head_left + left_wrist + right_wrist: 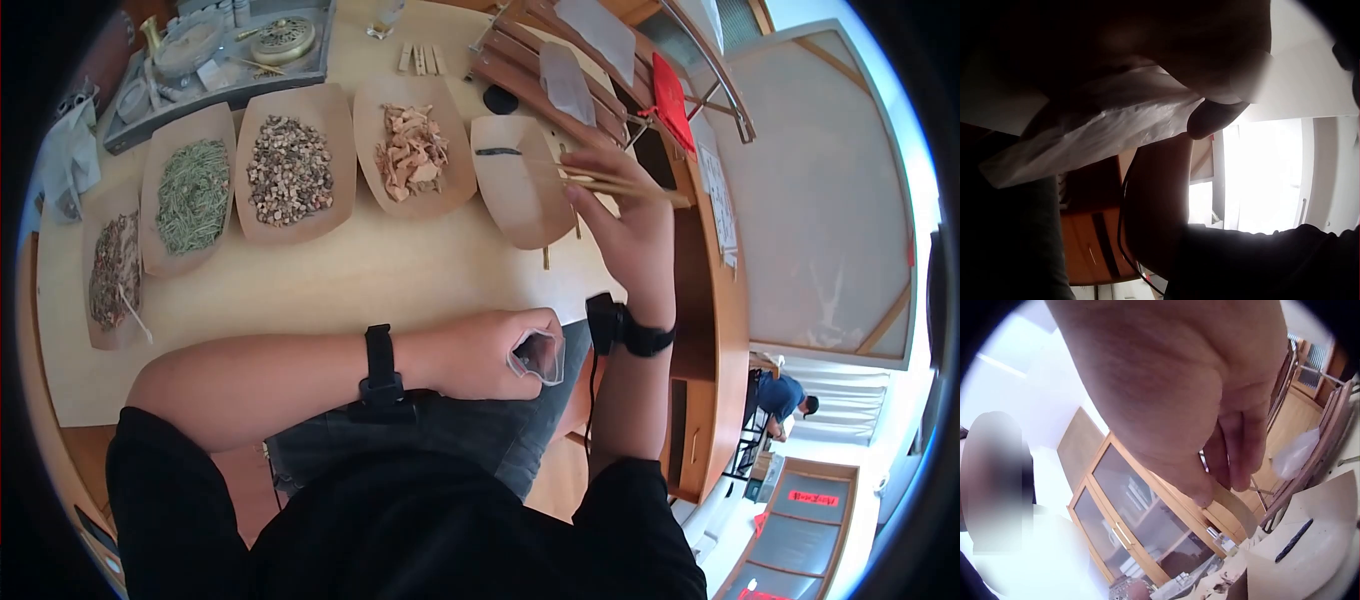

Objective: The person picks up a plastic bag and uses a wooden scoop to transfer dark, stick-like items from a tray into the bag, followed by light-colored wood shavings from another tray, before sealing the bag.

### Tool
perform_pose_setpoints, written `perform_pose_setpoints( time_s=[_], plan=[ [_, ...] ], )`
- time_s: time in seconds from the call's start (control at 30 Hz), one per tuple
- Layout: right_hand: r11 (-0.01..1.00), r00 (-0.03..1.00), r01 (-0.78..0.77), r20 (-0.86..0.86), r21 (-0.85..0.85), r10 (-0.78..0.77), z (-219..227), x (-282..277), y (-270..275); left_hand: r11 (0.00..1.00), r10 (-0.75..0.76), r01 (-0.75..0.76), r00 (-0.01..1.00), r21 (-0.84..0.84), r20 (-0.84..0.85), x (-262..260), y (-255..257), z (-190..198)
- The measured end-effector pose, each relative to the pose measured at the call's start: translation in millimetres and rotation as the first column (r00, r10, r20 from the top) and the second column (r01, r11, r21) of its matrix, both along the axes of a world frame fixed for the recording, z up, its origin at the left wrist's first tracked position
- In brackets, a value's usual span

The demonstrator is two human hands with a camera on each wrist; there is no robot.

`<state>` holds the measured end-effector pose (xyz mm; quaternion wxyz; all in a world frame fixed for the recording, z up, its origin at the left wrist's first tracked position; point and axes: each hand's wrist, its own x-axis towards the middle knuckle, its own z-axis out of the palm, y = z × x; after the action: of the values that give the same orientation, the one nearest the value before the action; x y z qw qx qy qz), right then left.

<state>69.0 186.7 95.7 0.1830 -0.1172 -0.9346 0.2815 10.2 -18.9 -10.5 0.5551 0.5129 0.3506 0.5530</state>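
Note:
My left hand [490, 358] curls round a small translucent bag [549, 372] above the lap, the bag's mouth facing up. In the left wrist view, the bag [1110, 131] hangs crinkled from the dark, shadowed hand [1204, 50]. Over the right end of the table, my right hand [635, 225] pinches thin wooden tongs [625, 187]. A pale wooden strip [1235, 507] shows between thumb and fingers of the right hand [1179, 394] in the right wrist view. Below it, one dark, slender piece [1294, 540] lies in a paper tray [520, 215].
Paper trays hold reddish bits [115, 265], green needles [193, 195], brown-grey chunks [290, 175] and tan slices [412, 150]. Behind are a grey tray [215, 93] with a brass burner [283, 40], a glass [383, 20] and a slatted wooden rack [510, 65]. Someone [780, 395] sits far right.

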Motion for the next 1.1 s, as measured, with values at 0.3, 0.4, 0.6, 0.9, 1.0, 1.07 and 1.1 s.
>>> perform_pose_setpoints(
  time_s=[0.3,0.4,0.6,0.9,1.0,1.07,1.1],
  plan=[
    [0.991,0.994,-0.026,0.110,0.134,0.011,-15.7,-79.5,12.5,1.000,0.004,-0.002,0.999,-0.030,0.039,-7.3,2.9,-3.9],
    [0.990,0.982,-0.011,0.188,0.144,-0.017,-25.3,-82.6,17.0,0.999,-0.024,0.026,0.998,-0.033,0.056,-5.7,6.6,-7.4],
    [0.999,0.986,0.010,0.165,0.030,-0.015,-21.9,-81.0,8.0,0.999,-0.018,0.022,0.996,-0.046,0.089,-11.1,7.9,-5.8],
    [0.996,0.993,-0.029,0.116,0.082,0.019,-21.2,-55.4,21.2,0.990,-0.051,0.069,0.988,-0.123,0.147,-11.5,9.5,0.5],
    [0.996,0.999,-0.007,-0.035,0.087,0.010,-22.1,-51.4,25.1,0.991,-0.068,0.085,0.985,-0.104,0.158,-8.5,12.6,-8.1],
    [0.995,0.999,0.039,0.020,0.091,-0.041,-7.4,-47.2,19.5,0.989,-0.073,0.094,0.982,-0.117,0.174,-9.5,12.2,-5.0],
    [0.992,0.992,0.083,0.082,0.097,-0.091,-2.0,-44.7,17.4,0.986,-0.075,0.102,0.977,-0.130,0.198,-9.1,11.6,-4.2]
  ],
)
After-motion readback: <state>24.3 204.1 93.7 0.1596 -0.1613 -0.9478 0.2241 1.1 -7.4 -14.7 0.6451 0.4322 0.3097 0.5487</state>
